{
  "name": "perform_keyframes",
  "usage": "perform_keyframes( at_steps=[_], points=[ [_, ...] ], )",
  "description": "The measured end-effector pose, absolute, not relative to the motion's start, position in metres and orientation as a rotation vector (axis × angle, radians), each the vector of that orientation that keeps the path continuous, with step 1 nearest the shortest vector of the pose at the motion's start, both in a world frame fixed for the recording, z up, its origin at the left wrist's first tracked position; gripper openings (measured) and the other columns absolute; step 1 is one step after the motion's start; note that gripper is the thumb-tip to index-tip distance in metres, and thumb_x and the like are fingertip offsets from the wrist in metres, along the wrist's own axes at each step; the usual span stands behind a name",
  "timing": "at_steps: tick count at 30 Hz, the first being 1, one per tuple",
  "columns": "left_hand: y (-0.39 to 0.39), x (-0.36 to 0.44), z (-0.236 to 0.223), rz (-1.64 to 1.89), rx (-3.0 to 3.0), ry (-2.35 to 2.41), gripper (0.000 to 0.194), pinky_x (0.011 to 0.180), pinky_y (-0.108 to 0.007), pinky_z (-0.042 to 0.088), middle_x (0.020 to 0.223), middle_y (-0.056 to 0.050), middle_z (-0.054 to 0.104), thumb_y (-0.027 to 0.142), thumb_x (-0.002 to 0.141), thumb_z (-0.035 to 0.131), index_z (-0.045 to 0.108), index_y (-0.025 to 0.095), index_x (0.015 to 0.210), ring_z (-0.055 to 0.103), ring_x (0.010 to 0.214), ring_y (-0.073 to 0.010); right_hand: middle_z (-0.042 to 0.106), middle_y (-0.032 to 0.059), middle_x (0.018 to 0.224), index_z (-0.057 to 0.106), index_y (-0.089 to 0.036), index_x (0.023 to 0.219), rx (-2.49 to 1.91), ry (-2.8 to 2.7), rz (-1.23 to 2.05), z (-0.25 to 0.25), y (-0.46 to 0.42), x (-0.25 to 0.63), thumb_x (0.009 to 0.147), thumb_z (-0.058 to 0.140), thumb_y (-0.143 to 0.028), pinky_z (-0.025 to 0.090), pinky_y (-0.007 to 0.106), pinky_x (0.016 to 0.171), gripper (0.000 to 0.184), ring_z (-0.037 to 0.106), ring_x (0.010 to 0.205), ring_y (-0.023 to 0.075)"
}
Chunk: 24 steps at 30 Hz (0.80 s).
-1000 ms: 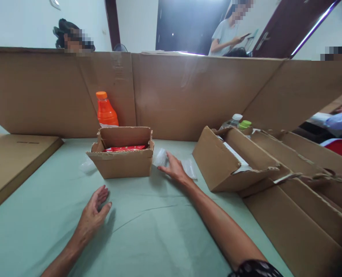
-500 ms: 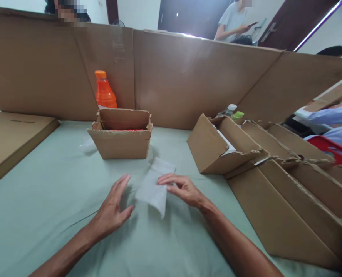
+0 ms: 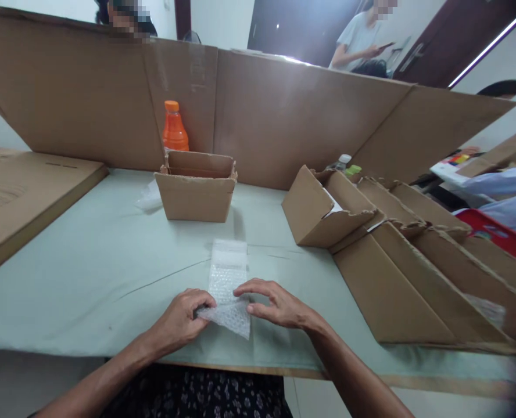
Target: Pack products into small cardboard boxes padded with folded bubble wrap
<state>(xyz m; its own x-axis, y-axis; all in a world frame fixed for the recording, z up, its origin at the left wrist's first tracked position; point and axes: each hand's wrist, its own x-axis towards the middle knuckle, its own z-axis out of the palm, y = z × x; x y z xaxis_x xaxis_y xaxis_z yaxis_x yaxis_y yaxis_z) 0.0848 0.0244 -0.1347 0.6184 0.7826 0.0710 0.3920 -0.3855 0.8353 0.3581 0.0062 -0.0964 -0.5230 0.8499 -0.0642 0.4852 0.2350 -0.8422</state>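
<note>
Pale green cloth (image 3: 88, 261) covered the table; bubble-wrap pouch (image 3: 227, 278) lay near its front edge. Left hand (image 3: 182, 316) gripped the pouch's near end, right hand (image 3: 279, 305) half-open at its right side. Small box (image 3: 197, 200) behind: contents hidden. Tilted box (image 3: 305, 209) on right held something white (image 3: 333, 204). Print on flat carton (image 3: 40, 203) wasn't legible.

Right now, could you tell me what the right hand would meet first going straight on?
Probably the bubble wrap; the right hand seems right at its edge, though depth is unclear.
</note>
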Motion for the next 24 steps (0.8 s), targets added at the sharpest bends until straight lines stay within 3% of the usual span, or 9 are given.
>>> perform_keyframes(
  at_steps=[3,6,10,13,19,24],
  points=[
    [0.017,0.087,-0.135,0.536,2.015,0.931,0.021,0.075,-0.03,0.042,0.081,-0.001,0.07,0.012,0.069,0.05,0.065,0.021,0.081,0.061,0.078,-0.0181,0.077,0.0041,0.107,0.074,-0.023,0.113,-1.255,-2.191,1.181,-0.104,0.025,0.344,0.091,0.057,-0.027,0.056,0.034,0.082,0.028,0.071,0.096,0.0214],
    [0.013,0.09,-0.136,0.513,2.049,0.936,0.018,0.075,-0.031,0.041,0.076,-0.001,0.067,0.011,0.066,0.051,0.063,0.02,0.076,0.058,0.075,-0.0185,0.078,0.002,0.101,0.077,-0.022,0.103,-1.268,-2.216,1.054,-0.109,0.072,0.332,0.085,0.058,-0.019,0.056,0.037,0.088,0.027,0.071,0.095,0.0225],
    [0.01,0.089,-0.135,0.474,2.066,0.969,0.019,0.073,-0.03,0.041,0.074,-0.002,0.066,0.009,0.062,0.051,0.062,0.019,0.073,0.057,0.074,-0.0185,0.064,0.0067,0.136,0.066,-0.023,0.129,-1.331,-2.016,0.813,-0.107,0.13,0.331,0.085,0.051,-0.016,0.043,0.047,0.11,0.047,0.054,0.131,0.026],
    [0.01,0.084,-0.131,0.465,2.04,0.988,0.021,0.072,-0.029,0.042,0.076,-0.001,0.068,0.01,0.064,0.05,0.064,0.02,0.077,0.059,0.074,-0.018,0.046,0.0106,0.154,0.058,-0.021,0.137,-1.36,-1.896,0.704,-0.104,0.131,0.342,0.087,0.049,-0.021,0.041,0.05,0.111,0.051,0.041,0.143,0.0277],
    [0.03,0.082,-0.122,0.493,1.852,1.041,0.026,0.068,-0.027,0.045,0.086,0.0,0.073,0.025,0.082,0.051,0.068,0.021,0.101,0.063,0.073,-0.017,0.064,0.0099,0.137,0.07,-0.025,0.117,-1.323,-1.912,0.826,-0.11,0.052,0.371,0.089,0.06,-0.032,0.055,0.043,0.091,0.031,0.062,0.121,0.0272],
    [0.066,0.101,-0.122,0.435,2.036,1.197,0.053,0.058,-0.026,0.042,0.067,0.003,0.064,0.029,0.081,0.056,0.058,0.02,0.133,0.057,0.058,-0.0164,0.068,0.0091,0.13,0.067,-0.027,0.119,-1.372,-1.827,0.675,-0.104,0.0,0.37,0.093,0.058,-0.027,0.056,0.042,0.09,0.027,0.063,0.118,0.0256]
  ],
)
